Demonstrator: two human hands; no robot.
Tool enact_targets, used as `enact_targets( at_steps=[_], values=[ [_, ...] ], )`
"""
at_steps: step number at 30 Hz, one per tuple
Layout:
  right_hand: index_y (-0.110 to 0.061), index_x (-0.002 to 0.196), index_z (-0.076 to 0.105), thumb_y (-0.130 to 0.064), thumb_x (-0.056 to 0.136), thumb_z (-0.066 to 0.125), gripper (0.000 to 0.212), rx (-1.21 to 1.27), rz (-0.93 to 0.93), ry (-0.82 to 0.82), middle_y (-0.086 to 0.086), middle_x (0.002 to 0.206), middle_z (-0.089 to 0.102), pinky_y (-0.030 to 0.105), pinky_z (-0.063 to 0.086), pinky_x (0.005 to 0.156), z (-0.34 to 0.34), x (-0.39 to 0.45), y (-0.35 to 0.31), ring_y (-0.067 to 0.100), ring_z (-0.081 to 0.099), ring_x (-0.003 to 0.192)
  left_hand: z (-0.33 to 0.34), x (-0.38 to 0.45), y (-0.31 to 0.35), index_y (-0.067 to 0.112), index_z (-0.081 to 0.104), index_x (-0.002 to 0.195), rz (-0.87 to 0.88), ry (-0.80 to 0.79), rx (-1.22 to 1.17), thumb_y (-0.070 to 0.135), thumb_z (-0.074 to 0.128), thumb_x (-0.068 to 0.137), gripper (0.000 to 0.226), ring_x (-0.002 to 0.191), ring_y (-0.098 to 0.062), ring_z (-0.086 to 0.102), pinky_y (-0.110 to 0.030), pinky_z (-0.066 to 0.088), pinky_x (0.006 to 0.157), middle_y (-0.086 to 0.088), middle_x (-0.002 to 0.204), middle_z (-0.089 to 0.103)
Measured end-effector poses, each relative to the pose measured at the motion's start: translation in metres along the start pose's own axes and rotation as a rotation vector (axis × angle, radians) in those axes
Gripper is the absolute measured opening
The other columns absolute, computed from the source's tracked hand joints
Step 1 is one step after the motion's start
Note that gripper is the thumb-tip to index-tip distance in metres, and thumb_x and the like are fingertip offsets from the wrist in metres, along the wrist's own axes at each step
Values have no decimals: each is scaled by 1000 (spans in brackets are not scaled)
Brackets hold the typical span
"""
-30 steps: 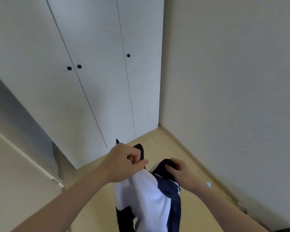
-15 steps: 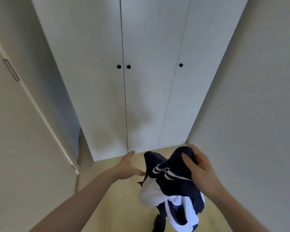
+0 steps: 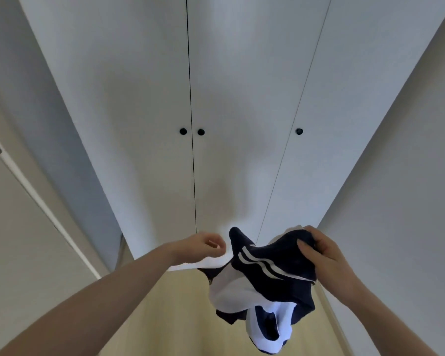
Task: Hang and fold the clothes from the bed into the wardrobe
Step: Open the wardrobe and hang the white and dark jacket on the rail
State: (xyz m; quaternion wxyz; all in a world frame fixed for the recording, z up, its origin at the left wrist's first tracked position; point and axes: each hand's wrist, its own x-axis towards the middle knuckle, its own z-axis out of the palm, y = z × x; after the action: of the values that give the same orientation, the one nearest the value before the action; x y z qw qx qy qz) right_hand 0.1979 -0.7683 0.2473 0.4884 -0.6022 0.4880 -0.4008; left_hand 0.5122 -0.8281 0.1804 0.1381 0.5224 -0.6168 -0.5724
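The right hand (image 3: 319,253) grips the top of a bunched navy-and-white fabric garment with white stripes (image 3: 262,283), thumb curled over the dark cloth. The left hand (image 3: 203,246), fingers loosely curled and holding nothing, hovers just left of it. The garment hangs downward from the right hand, long axis roughly vertical, above the pale wooden floor (image 3: 175,317) before the closed white wardrobe doors (image 3: 242,111).

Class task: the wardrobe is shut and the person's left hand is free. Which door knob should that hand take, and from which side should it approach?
Judging from the picture, the left hand, loosely curled and empty, is best placed for the paired knobs at the centre seam. Approach straight from the front and pinch one small round knob between thumb and fingertip, then pull outward. The right hand grips the navy and white garment, so it cannot help.
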Motion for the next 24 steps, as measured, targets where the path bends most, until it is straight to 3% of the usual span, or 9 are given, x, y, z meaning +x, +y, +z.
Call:
enact_targets(
  at_steps=[2,5,10,12,15,17,20,22,24],
  values=[
    [-20,92,71,-1,103,48,31,-6,24,-20,3,97,73,30,53,81,-2,26,-1,22,69,91,-27,10,7,29,62,100,-24,47,-71,29,55,104,8,121,-7,55,-27,38,96,14,132,61],
    [-12,94,69,1,101,49,25,53,51,-63,18,103,70,43,53,90,8,59,-6,37,67,97,-57,22,7,28,60,109,-51,196,-143,31,55,104,8,131,-13,50,-32,36,102,8,139,58],
    [-3,95,64,-4,99,54,11,74,-35,-129,29,98,64,45,50,85,40,112,-34,42,64,88,-79,46,-3,30,43,147,-109,76,-112,10,67,92,64,131,-9,42,-36,36,107,14,150,44],
    [-7,90,63,-15,94,60,9,102,-68,-133,23,89,63,36,52,77,47,128,-46,30,65,81,-89,55,-4,36,49,141,-116,-17,-227,4,64,88,64,127,-4,47,-41,33,115,21,143,53],
    [-12,87,64,-22,89,60,12,133,-69,-118,10,83,63,24,53,72,51,146,-56,20,65,81,-116,59,3,29,67,121,-34,-69,-288,14,65,88,37,121,-7,60,-38,37,113,15,120,71],
    [-15,87,68,-17,96,59,12,108,-39,-59,6,84,66,23,54,73,49,156,-56,18,67,83,-142,56,12,20,75,107,75,6,-193,24,65,96,15,106,-9,69,-32,46,102,6,107,76],
    [-23,84,70,-11,101,56,25,-138,100,101,3,86,71,28,52,76,48,166,-37,19,67,84,-183,51,30,7,73,98,185,201,-101,32,65,99,27,87,-22,73,-39,56,86,-10,97,77],
    [-29,95,70,-15,97,64,15,-388,220,202,-4,102,72,33,53,83,61,166,-22,13,67,89,-203,46,48,5,73,97,264,245,-133,31,68,97,27,82,-23,72,-38,57,80,-18,99,75],
    [-37,117,64,-25,88,77,33,-485,239,203,-13,124,63,27,51,89,83,166,-14,1,61,105,-207,43,66,5,73,95,341,226,-107,31,68,97,27,77,-19,68,-32,55,74,-19,97,75]
  ],
)
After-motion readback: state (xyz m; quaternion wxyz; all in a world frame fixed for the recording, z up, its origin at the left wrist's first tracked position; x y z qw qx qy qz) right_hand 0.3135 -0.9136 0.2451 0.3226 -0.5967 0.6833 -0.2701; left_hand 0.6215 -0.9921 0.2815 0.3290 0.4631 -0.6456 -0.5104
